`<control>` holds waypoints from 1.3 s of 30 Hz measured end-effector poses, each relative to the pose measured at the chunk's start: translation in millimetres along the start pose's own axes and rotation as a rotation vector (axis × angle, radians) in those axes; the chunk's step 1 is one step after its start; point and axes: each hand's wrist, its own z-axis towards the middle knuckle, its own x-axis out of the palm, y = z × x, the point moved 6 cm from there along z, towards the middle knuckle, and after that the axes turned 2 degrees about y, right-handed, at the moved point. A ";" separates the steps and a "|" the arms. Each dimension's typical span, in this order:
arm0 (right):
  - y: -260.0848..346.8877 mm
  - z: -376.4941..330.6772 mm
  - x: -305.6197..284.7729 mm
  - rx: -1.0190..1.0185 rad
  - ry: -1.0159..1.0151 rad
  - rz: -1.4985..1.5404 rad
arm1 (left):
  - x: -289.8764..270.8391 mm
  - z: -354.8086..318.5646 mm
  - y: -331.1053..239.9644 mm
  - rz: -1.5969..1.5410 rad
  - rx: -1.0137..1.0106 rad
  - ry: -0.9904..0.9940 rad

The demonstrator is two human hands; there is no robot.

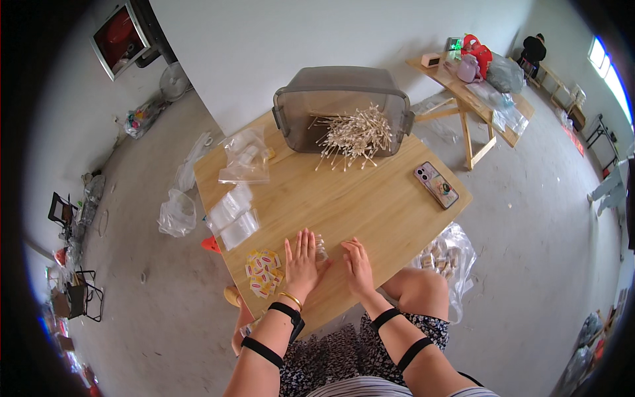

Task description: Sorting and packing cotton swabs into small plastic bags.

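Note:
My left hand [302, 263] lies flat on the wooden table [311, 198], fingers stretched out. Against its inner side is a small bunch of cotton swabs [321, 249], partly hidden by the hand. A short gap to the right, my right hand [358, 266] rests on its side with fingers loosely bent and nothing visible in it. Left of my left hand sits a spread of small yellow and white labels [263, 271]. Farther off, a grey see-through bin [291, 126] lies on its side, its opening toward me, with a heap of loose cotton swabs [357, 134] spilling out.
Clear plastic bags [231, 215] are stacked at the table's left edge, with another clear bag [246, 159] behind them. A phone [436, 185] lies at the right. A bag of small packs [444, 258] is beside my knee. A second table [456, 86] stands back right.

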 end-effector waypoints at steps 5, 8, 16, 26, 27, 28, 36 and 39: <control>2.5 -1.5 3.0 -0.014 -0.009 0.010 | 4.4 7.4 14.9 -0.080 0.051 0.026; 0.7 -2.7 2.9 -0.036 -0.014 -0.004 | 4.3 13.3 16.1 -0.101 0.067 0.054; -0.1 -2.5 -3.6 -0.031 0.001 0.029 | -5.9 4.8 2.0 -0.082 0.134 0.038; -1.8 0.4 1.5 -0.039 0.039 0.040 | 0.2 -14.7 -2.7 -0.024 0.092 -0.020; -6.7 -1.6 3.3 -0.012 0.049 0.067 | 1.4 -17.2 -3.7 -0.038 0.077 0.009; -10.6 -2.2 4.1 -0.022 0.046 0.063 | 0.3 -19.3 -5.9 -0.039 0.077 -0.001; 10.5 -3.5 22.9 -0.214 0.341 -0.616 | -8.3 -30.5 19.2 -0.369 -0.137 -0.030; 19.4 6.6 28.7 -0.262 0.390 -0.700 | -2.6 -40.5 30.3 -0.275 -0.188 -0.048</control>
